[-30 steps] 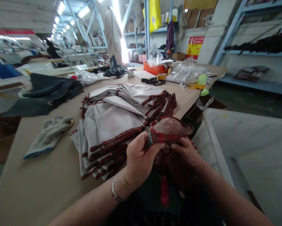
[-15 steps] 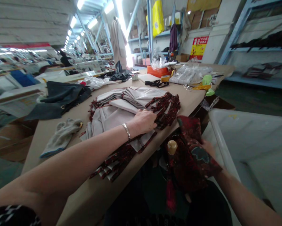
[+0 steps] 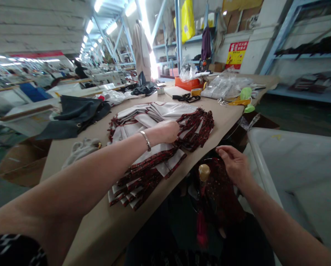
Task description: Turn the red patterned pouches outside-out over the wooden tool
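A pile of pale, silvery fabric pieces with dark red patterned edging (image 3: 143, 162) is fanned out on the table (image 3: 165, 197). My left hand (image 3: 168, 131), a bracelet at its wrist, is on the pile with its fingers curled over the edge of a piece; the fingertips are hidden. My right hand (image 3: 235, 164) is off the table's edge, thumb and forefinger pinched together; anything between them is too small to make out. Below it hangs dark red patterned fabric (image 3: 223, 192), beside a knob with a pale yellow top (image 3: 204, 172).
A white bin (image 3: 267, 177) stands at the right. A grey work glove (image 3: 83, 149) and dark grey cloth (image 3: 76, 114) lie at the table's left. Behind the pile are black straps (image 3: 186, 98), an orange box (image 3: 186, 83), clear plastic bags (image 3: 227, 88) and yellow-handled scissors (image 3: 240, 102).
The red patterned piece that my right hand held has left it; the hand has come up toward the table edge, fingers pinched. My left hand has shifted slightly, and more red edging shows beneath it.
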A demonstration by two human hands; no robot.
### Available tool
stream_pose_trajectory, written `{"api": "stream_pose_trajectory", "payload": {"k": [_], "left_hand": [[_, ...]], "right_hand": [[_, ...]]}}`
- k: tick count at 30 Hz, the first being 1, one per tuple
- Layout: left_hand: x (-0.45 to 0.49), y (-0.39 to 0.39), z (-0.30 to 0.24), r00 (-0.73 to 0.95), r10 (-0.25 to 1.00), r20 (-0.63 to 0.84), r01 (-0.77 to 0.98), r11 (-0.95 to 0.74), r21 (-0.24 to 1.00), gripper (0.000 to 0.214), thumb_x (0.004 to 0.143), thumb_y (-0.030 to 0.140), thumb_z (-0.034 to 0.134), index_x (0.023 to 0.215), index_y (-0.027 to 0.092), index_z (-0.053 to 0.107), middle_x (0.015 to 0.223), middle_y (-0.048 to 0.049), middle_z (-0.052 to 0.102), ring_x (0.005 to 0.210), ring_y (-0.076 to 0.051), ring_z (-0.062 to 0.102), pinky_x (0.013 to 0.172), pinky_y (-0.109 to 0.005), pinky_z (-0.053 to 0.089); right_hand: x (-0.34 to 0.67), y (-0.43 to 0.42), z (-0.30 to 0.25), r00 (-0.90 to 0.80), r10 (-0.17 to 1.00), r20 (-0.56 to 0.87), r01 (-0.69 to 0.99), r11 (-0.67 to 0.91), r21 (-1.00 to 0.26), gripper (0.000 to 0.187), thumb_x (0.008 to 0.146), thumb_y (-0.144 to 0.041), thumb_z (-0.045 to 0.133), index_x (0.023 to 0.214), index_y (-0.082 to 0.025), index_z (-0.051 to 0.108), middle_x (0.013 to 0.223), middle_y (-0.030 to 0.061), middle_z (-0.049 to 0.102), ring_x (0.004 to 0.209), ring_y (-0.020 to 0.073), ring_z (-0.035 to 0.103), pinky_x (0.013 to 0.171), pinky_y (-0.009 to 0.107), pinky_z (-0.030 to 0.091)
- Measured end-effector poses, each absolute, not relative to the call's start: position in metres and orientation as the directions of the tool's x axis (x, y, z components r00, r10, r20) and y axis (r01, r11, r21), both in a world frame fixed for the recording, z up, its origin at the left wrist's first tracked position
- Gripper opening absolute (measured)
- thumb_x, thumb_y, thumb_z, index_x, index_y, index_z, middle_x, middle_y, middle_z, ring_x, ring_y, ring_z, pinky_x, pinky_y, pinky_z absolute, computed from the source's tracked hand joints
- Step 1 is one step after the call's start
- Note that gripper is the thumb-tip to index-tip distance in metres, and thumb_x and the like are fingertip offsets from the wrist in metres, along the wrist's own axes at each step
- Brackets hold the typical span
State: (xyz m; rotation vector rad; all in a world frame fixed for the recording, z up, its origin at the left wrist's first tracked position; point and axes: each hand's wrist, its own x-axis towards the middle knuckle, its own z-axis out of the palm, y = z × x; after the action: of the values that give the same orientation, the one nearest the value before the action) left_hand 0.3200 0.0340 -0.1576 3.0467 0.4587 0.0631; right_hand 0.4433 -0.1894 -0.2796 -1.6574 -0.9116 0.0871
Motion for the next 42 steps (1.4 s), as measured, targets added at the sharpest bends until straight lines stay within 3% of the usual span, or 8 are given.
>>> {"api": "stream_pose_trajectory", "payload": {"k": [7,13,18,23,29,33,38,42], "left_hand": [[0.260,0.014,-0.116,0.916,0.360,0.174,0.362,-0.932,0.021,0.026,0.080,0.018,0.044,0.071,0.016,0.069,0.069,-0.0047,0.068,0.066,-0.016,0.059,0.062,-0.027,0.041],[0.223,0.003,-0.119,0.825,0.359,0.437,0.313,-0.933,0.176,0.025,0.083,0.018,0.045,0.072,0.016,0.068,0.071,-0.0033,0.068,0.070,-0.015,0.059,0.068,-0.027,0.044],[0.201,-0.006,-0.129,0.556,0.524,0.645,0.222,-0.842,0.492,0.019,0.085,0.018,0.050,0.080,0.017,0.068,0.077,-0.0017,0.070,0.072,-0.014,0.060,0.070,-0.026,0.047],[0.192,-0.034,-0.151,0.380,0.673,0.634,0.104,-0.713,0.694,0.014,0.085,0.020,0.055,0.082,0.017,0.068,0.078,-0.0004,0.070,0.074,-0.013,0.062,0.070,-0.024,0.049],[0.188,-0.055,-0.167,0.366,0.715,0.596,-0.081,-0.614,0.785,0.010,0.086,0.024,0.059,0.093,0.019,0.064,0.078,0.0003,0.067,0.065,-0.010,0.058,0.059,-0.021,0.048],[0.177,-0.054,-0.163,0.350,0.690,0.634,-0.226,-0.594,0.772,0.021,0.090,0.034,0.056,0.105,0.020,0.061,0.098,-0.0046,0.067,0.084,-0.013,0.062,0.070,-0.024,0.053],[0.164,-0.079,-0.167,0.377,0.681,0.628,-0.218,-0.594,0.775,0.018,0.088,0.028,0.060,0.104,0.021,0.061,0.095,-0.0032,0.063,0.073,-0.010,0.059,0.062,-0.021,0.052],[0.169,-0.110,-0.186,0.512,0.698,0.500,-0.225,-0.453,0.863,0.022,0.086,0.024,0.060,0.108,0.023,0.059,0.093,-0.0038,0.061,0.078,-0.013,0.061,0.059,-0.022,0.053]], "right_hand": [[0.395,-0.111,-0.198,0.306,0.707,0.638,0.743,0.241,-0.624,0.028,0.083,-0.026,0.058,0.109,-0.018,0.065,0.109,0.0100,0.064,0.100,0.0215,0.060,0.079,0.033,0.050],[0.376,-0.067,-0.198,0.331,0.835,0.440,0.612,0.165,-0.773,0.047,0.077,-0.029,0.063,0.121,-0.014,0.058,0.110,0.0118,0.063,0.087,0.0200,0.062,0.079,0.036,0.051],[0.350,-0.089,-0.206,0.487,0.692,0.534,0.537,0.245,-0.807,0.027,0.085,-0.038,0.056,0.104,-0.019,0.059,0.099,0.0074,0.065,0.092,0.0201,0.061,0.085,0.037,0.049],[0.326,-0.111,-0.205,0.178,0.721,0.670,0.843,0.240,-0.482,0.030,0.083,-0.038,0.065,0.106,-0.019,0.062,0.108,0.0108,0.063,0.105,0.0275,0.055,0.091,0.042,0.046],[0.337,-0.116,-0.194,0.128,0.766,0.630,0.827,0.267,-0.494,0.018,0.094,-0.023,0.050,0.092,-0.021,0.068,0.084,0.0036,0.062,0.078,0.0155,0.060,0.071,0.027,0.046],[0.349,-0.133,-0.182,0.046,0.779,0.625,0.872,0.273,-0.406,0.012,0.089,-0.020,0.058,0.080,-0.020,0.066,0.080,0.0026,0.061,0.078,0.0157,0.059,0.069,0.026,0.045],[0.345,-0.149,-0.170,0.244,0.754,0.610,0.805,0.194,-0.561,0.010,0.077,-0.023,0.072,0.074,-0.021,0.062,0.075,-0.0016,0.063,0.068,0.0125,0.056,0.062,0.023,0.042],[0.324,-0.153,-0.190,0.475,0.780,0.408,0.542,0.106,-0.834,0.022,0.070,-0.030,0.074,0.063,-0.019,0.057,0.056,-0.0055,0.054,0.053,0.0097,0.048,0.050,0.022,0.037]]}}
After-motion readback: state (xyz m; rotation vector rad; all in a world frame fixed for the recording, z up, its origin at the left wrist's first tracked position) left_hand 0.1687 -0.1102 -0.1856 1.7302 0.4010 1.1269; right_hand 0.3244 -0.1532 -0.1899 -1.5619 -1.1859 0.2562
